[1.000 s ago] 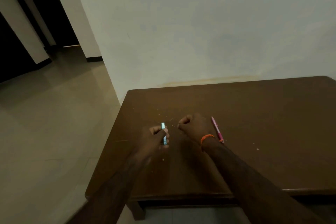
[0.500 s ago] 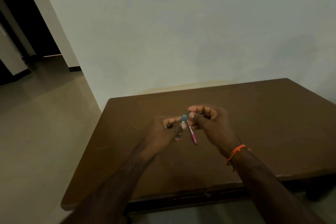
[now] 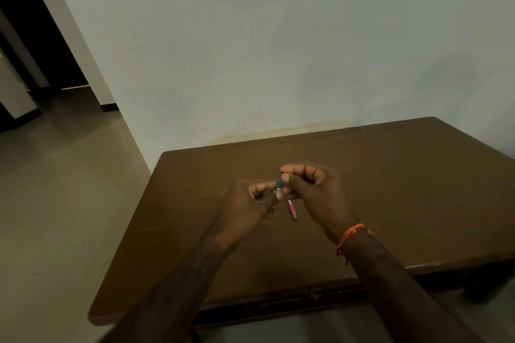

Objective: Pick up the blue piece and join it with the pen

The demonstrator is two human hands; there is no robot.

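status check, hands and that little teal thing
Left hand and right hand both pinch teal piece above table. Pink pen just below. Nothing in the way.

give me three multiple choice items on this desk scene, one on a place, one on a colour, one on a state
1. Where does the pink pen show?
A. between the two hands, over the table
B. on the floor
C. at the table's far right corner

2. What colour is the wrist thread on the right arm?
A. blue
B. orange
C. white

3. How is the left hand?
A. flat on the table
B. out of view
C. fingers curled, pinching a small teal piece

Answers:
1 A, the pen pokes out below the right hand, above the brown table.
2 B, an orange band circles that wrist.
3 C, its thumb and fingers close on the teal piece, which the right hand's fingertips also pinch.
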